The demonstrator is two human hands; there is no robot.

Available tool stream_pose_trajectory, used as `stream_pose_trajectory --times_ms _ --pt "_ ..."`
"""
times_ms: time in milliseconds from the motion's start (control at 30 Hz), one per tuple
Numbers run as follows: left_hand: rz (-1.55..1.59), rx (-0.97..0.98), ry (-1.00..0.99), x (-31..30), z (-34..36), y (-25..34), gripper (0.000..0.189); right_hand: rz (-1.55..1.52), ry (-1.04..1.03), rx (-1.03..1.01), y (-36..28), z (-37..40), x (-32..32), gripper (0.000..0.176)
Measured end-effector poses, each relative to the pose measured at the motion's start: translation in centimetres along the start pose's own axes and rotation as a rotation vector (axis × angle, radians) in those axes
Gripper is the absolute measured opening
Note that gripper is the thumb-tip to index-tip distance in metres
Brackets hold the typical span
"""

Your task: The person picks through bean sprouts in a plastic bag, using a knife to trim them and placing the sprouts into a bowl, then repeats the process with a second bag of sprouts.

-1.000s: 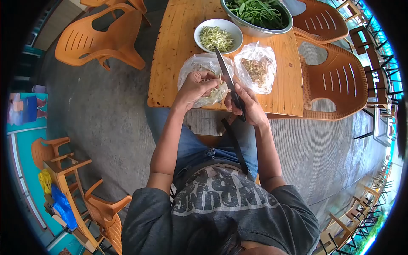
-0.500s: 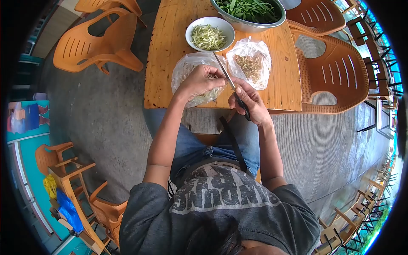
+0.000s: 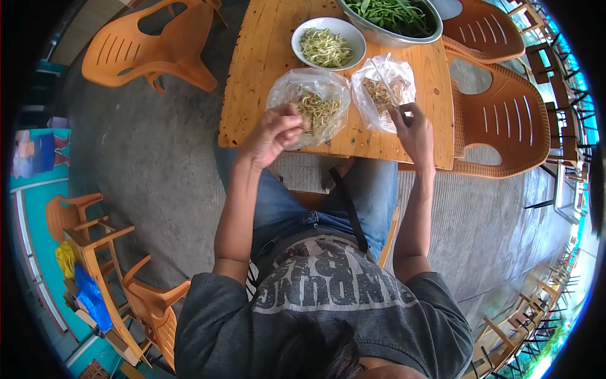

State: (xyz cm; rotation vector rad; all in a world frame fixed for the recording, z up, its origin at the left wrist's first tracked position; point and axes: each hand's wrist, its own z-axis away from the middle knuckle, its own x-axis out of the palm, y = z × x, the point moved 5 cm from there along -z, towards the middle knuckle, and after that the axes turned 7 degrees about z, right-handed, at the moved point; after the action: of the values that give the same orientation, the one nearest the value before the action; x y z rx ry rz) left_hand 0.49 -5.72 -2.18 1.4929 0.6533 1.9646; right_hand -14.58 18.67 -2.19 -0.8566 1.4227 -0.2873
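Observation:
My right hand (image 3: 415, 136) grips a knife (image 3: 385, 81), its thin blade reaching over the right plastic bag (image 3: 409, 74). That bag holds brownish sprout trimmings (image 3: 379, 95). At the near side of the left plastic bag (image 3: 281, 85), my left hand (image 3: 274, 134) is closed with the fingers curled; whatever it pinches is too small to make out. Pale bean sprouts (image 3: 320, 112) fill this left bag. Behind the bags, a white bowl (image 3: 298, 44) contains more bean sprouts (image 3: 325, 48), with short pale stems.
A large metal bowl (image 3: 391, 39) of green leafy vegetables (image 3: 394, 16) stands at the far edge of the view, on the wooden table (image 3: 249, 82). Orange plastic chairs stand left (image 3: 151, 47) and right (image 3: 505, 114) of the table. My legs are under its near edge.
My hands have moved apart: the right, with the knife, went right to the trimmings bag, and the left shifted slightly left and down. The view has shifted a little.

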Motion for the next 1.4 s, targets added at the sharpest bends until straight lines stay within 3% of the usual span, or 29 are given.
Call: stream_pose_trajectory --times_ms 100,133,233,367,433,567,733,867,1033,1133,1233,1400 --pt "0.102 0.106 0.173 -2.1 2.4 1.7 0.009 0.091 0.000 -0.078 -0.3 -0.5 -0.1 0.042" --pt "0.134 0.140 0.220 -2.8 3.0 2.1 0.010 0.047 -0.084 -0.031 -0.5 -0.5 -0.1 0.048" --pt "0.284 0.183 0.202 -5.8 3.8 1.6 0.012 -0.025 -0.099 -0.068 -2.8 -0.3 -0.5 0.046" --pt "0.448 0.180 0.195 -7.4 3.5 0.3 0.008 -0.124 -0.006 -0.073 -5.6 0.0 0.1 0.021" --pt "0.462 0.188 0.207 -7.2 3.2 -0.1 0.009 -0.156 -0.020 -0.239 -8.9 0.3 1.6 0.015" --pt "0.406 0.244 0.249 -6.3 2.3 -0.5 0.011 0.153 -0.232 -0.336 -12.3 -0.2 8.3 0.019" --pt "0.425 0.233 0.155 -5.9 2.4 -0.5 0.016 0.200 -0.188 -0.456 -12.7 -1.7 11.6 0.020" --pt "0.349 0.230 0.230 -5.9 2.4 -0.5 0.015 0.182 -0.228 -0.402 -12.1 -2.0 11.3 0.015" --pt "0.098 0.275 0.351 -3.6 2.0 0.3 0.013 0.011 -0.255 -0.334 -11.8 -1.5 9.6 0.021" --pt "-0.016 0.284 0.353 -2.9 1.0 -0.1 0.014 -0.279 -0.354 -0.154 -11.2 -1.2 9.2 0.018" --pt "-0.150 0.303 0.371 -1.9 0.1 -0.2 0.018 -0.478 -0.301 -0.138 -11.2 -0.2 8.8 0.020" --pt "-0.274 0.336 0.416 -0.4 -0.7 -0.3 0.014 -0.403 -0.217 -0.130 -11.2 1.0 8.4 0.019"
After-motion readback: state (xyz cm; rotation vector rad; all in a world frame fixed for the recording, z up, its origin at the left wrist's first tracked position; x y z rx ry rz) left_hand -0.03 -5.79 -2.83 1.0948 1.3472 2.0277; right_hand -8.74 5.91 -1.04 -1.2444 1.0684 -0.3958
